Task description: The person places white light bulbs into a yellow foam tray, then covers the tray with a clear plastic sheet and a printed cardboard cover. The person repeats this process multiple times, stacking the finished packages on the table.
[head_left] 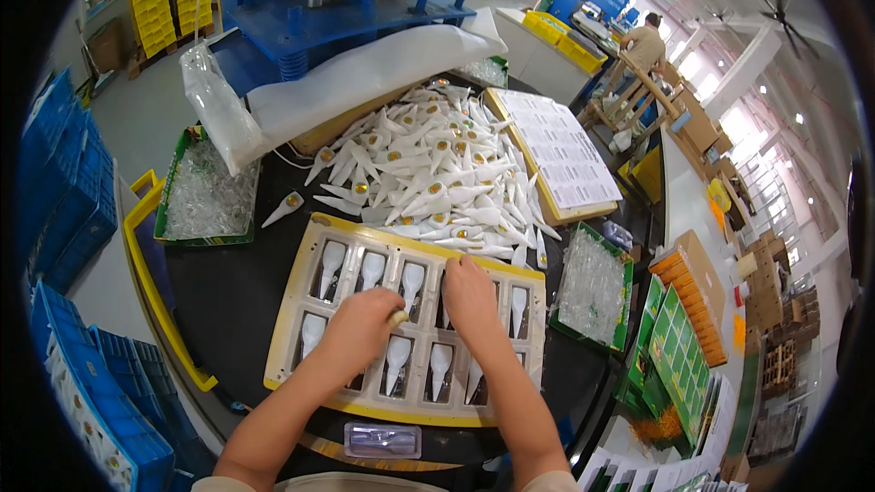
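A cream tray with a yellow rim (284,310) lies in front of me. Its two rows of compartments hold white, spoon-shaped pieces (398,357), narrow end down. Over the lower row, left of the middle, is my left hand (363,326), its fingers curled. A small yellowish bit shows at its fingertips; what it holds, if anything, is hidden. My right hand (470,296) reaches into an upper-row compartment with fingers pressed together, partly covering a white piece there. Beyond the tray lies a big heap of white pointed pieces (437,164) with round, shiny orange-green stickers.
Boxes of clear plastic pieces stand left (211,187) and right (591,287). One loose white piece (283,209) lies left of the heap. A clear blister pack (383,440) lies before the tray. A blue machine (342,23) rises behind; printed sheets (561,150) lie at right.
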### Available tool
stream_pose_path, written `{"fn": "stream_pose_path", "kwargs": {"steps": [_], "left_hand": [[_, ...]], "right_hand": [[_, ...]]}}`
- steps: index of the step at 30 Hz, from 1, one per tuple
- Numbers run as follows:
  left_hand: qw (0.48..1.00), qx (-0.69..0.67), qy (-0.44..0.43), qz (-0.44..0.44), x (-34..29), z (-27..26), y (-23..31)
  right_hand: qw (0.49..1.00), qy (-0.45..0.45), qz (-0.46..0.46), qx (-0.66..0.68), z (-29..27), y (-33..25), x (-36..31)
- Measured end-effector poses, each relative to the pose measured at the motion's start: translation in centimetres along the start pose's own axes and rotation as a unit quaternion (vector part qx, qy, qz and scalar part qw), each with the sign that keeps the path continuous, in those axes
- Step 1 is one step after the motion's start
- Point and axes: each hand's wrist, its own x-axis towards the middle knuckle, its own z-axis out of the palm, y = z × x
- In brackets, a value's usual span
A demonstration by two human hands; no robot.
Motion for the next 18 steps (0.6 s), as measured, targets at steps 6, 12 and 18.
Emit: {"fn": "stream_pose_path", "kwargs": {"steps": [6, 12, 18], "left_hand": [[0.993, -0.081, -0.055, -0.069, -1.0, -0.3, 1.3], [0.982, -0.152, -0.109, -0.027, -2.5, 2.3, 2.2], [0.993, -0.044, -0.093, 0.053, 3.2, 5.5, 3.0]], "right_hand": [[0.991, -0.084, 0.025, 0.096, -2.2, 1.5, -3.8], [0.915, -0.016, 0.164, 0.368, -6.5, 1.4, -10.3], [0.893, -0.011, 0.168, 0.418, -5.3, -2.4, -15.7]]}}
